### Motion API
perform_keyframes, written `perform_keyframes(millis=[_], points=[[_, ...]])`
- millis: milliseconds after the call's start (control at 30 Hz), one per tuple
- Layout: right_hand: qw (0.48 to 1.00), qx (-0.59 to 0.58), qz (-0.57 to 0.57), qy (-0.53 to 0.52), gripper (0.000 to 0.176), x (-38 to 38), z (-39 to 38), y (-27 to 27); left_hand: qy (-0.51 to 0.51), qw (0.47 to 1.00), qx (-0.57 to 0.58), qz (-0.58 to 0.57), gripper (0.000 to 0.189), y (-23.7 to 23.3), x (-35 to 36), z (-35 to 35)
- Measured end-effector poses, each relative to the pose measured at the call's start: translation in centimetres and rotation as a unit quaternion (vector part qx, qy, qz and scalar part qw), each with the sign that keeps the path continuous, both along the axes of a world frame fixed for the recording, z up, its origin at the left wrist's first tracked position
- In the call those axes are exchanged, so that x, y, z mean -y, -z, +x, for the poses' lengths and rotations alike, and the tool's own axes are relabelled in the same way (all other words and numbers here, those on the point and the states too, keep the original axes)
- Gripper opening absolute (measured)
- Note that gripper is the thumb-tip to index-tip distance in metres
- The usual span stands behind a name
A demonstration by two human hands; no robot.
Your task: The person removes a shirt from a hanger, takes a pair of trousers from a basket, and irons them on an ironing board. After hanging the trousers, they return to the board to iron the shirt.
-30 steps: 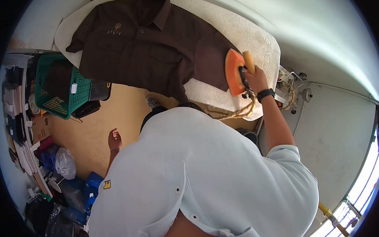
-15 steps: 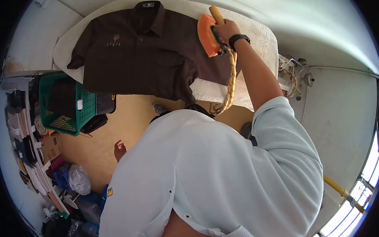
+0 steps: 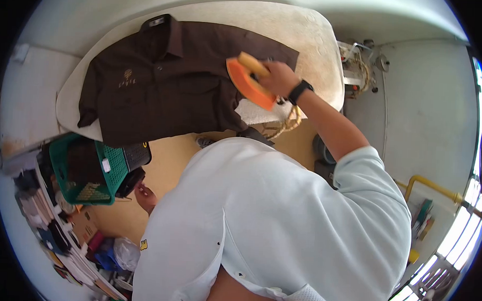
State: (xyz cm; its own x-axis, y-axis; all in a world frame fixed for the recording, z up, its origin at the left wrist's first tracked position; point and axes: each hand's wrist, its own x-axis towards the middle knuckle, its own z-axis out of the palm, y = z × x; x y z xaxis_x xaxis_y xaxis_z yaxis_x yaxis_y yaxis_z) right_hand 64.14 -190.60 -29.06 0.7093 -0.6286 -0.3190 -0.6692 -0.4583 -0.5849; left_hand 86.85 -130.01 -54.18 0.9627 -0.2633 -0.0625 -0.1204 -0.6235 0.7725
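A dark brown button-up shirt (image 3: 163,94) with a small tan emblem on its chest lies spread on a cream padded ironing board (image 3: 308,36). My right hand (image 3: 280,79), with a black band on the wrist, is closed round the wooden handle of an orange iron (image 3: 248,88). The iron sits over the shirt's sleeve side, near the board's front edge, and looks slightly blurred. A cloth-wrapped cord (image 3: 288,124) hangs from its rear. Low at my left side, my left hand (image 3: 146,197) has loosely bent fingers and nothing visible in them.
Left of me stands a green plastic basket (image 3: 112,186) with dark cloth in it. Beyond it are shelves with stacked folded items (image 3: 62,245) and a white plastic bag (image 3: 126,252). Metal equipment (image 3: 352,75) stands past the board's right end. A yellow pipe (image 3: 436,188) runs at the right.
My right hand has drawn the iron down and left, from the board's far side toward its front edge. My left hand has shifted slightly lower. The camera view has turned somewhat.
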Motion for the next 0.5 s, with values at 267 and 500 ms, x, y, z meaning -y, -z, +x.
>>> perform_keyframes(millis=[267,500], points=[[0.969,-0.020,-0.025,0.246,0.046,8.3,-2.5,1.4,0.273,0.917,0.268,-0.114,0.018,-18.1,30.6,7.2],[0.952,-0.059,-0.024,0.299,0.051,5.9,-12.7,0.9,0.522,0.833,0.179,-0.035,0.031,-21.1,54.0,2.7]])
